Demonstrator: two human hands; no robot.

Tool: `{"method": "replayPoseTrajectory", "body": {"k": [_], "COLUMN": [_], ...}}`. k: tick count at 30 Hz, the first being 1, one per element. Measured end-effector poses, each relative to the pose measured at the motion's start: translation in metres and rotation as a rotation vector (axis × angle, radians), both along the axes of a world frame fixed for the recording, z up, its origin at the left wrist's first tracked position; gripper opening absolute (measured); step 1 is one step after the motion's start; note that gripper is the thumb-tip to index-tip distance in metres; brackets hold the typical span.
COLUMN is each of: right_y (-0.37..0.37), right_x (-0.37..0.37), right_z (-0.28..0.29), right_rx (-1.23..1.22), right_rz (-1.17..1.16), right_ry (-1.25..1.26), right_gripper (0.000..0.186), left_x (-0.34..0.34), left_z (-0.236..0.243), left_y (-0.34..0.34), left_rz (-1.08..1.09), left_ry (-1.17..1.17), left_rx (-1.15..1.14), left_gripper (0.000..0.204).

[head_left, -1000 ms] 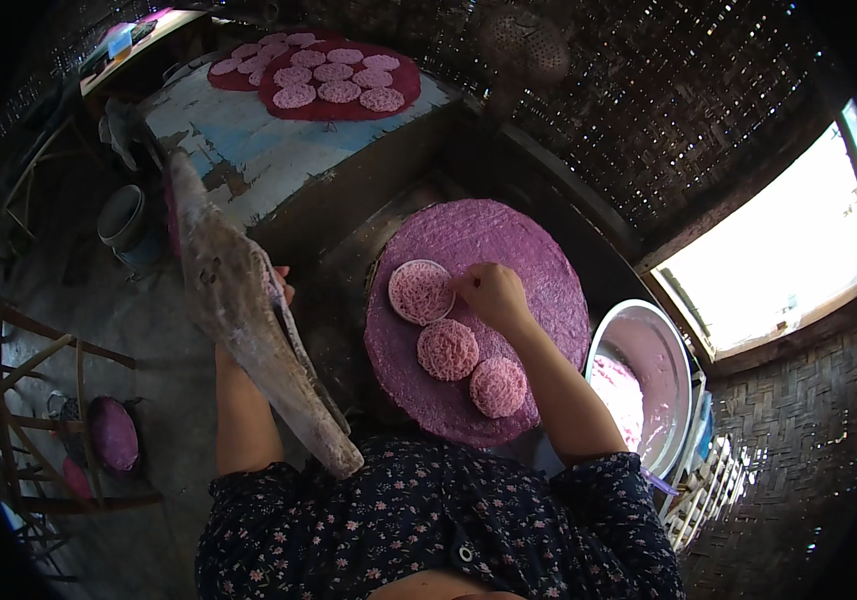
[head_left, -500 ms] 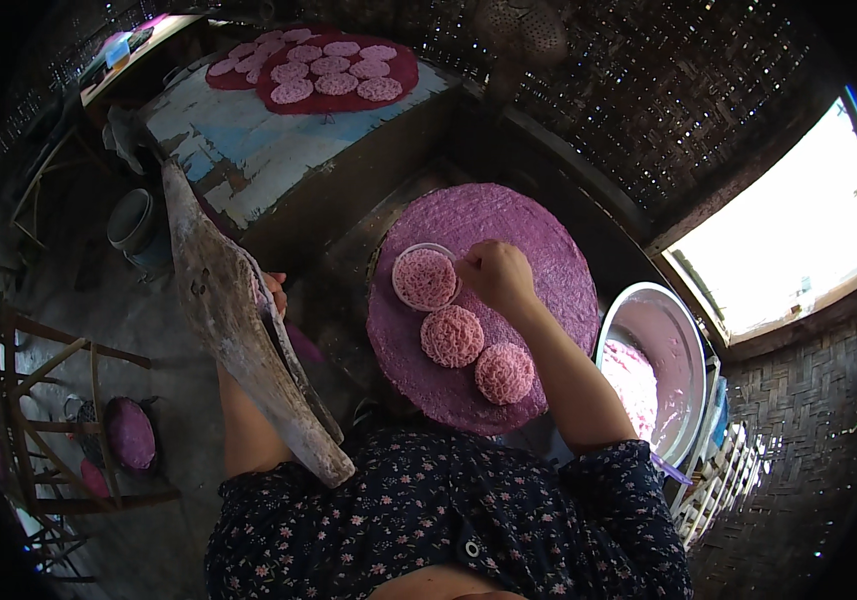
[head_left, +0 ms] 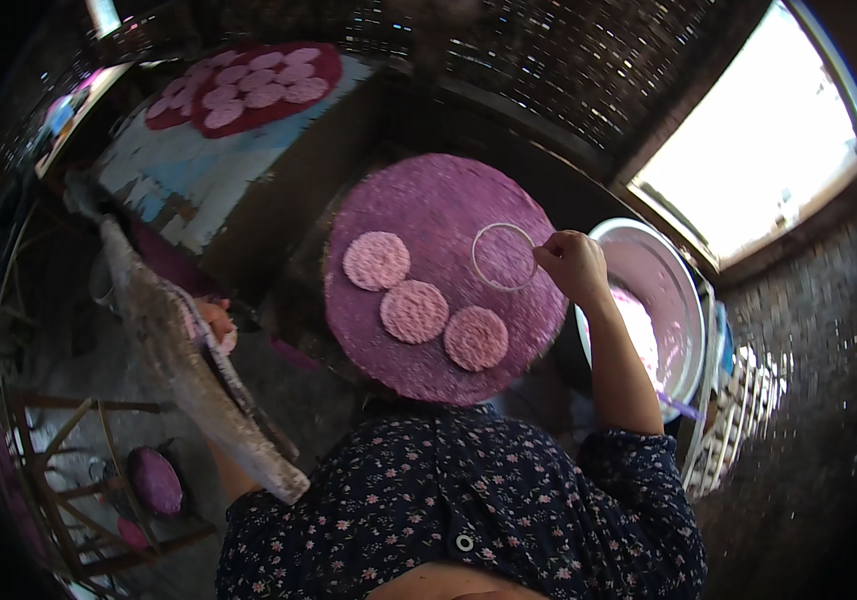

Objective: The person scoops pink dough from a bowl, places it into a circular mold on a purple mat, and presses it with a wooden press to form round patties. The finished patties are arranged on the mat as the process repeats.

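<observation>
Three round pink noodle-like cakes, the left one (head_left: 376,261), the middle one (head_left: 414,311) and the right one (head_left: 476,338), lie in a slanting row on a round purple board (head_left: 428,190). My right hand (head_left: 576,268) pinches the edge of a thin white ring (head_left: 475,262) over the board's right side; only the board shows through it. Off to the left, a long weathered wooden piece (head_left: 153,320) slants across my left forearm. Beyond its edge, the curled fingers of my left hand (head_left: 214,318) show in part, and what they grip is hidden.
A large pale basin (head_left: 673,300) with pink-white matter stands at the right. Several pink rounds lie on red mats (head_left: 266,85) atop a worn, peeling block (head_left: 278,150) at the far left. A wooden frame (head_left: 88,490) stands lower left, beneath which lies a purple round thing (head_left: 155,482).
My right hand has lifted the ring off the left cake and carried it to the right. That cake now lies unringed on the board. The view has shifted.
</observation>
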State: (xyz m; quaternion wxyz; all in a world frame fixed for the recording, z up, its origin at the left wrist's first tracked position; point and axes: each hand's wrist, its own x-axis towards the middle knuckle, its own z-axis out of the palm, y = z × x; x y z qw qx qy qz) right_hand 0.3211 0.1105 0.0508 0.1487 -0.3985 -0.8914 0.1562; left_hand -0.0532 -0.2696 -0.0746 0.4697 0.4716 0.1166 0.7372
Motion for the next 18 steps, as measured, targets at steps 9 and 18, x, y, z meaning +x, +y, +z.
{"method": "replayPoseTrajectory", "body": {"k": [9,18], "right_y": [-0.004,0.001], "right_x": [0.04,0.049], "right_z": [-0.028,-0.056], "right_rx": [-0.08,0.163], "right_rz": [-0.108,-0.164], "right_ry": [-0.111,0.134], "right_gripper": [0.021,0.034], "left_x": [-0.018,-0.061], "left_z": [-0.003,-0.029], "left_y": [0.019,0.016], "left_rz": [-0.307,-0.971], "left_ry": [0.01,-0.287], "left_rx": [-0.032,-0.571], "left_gripper": [0.053,0.062]}}
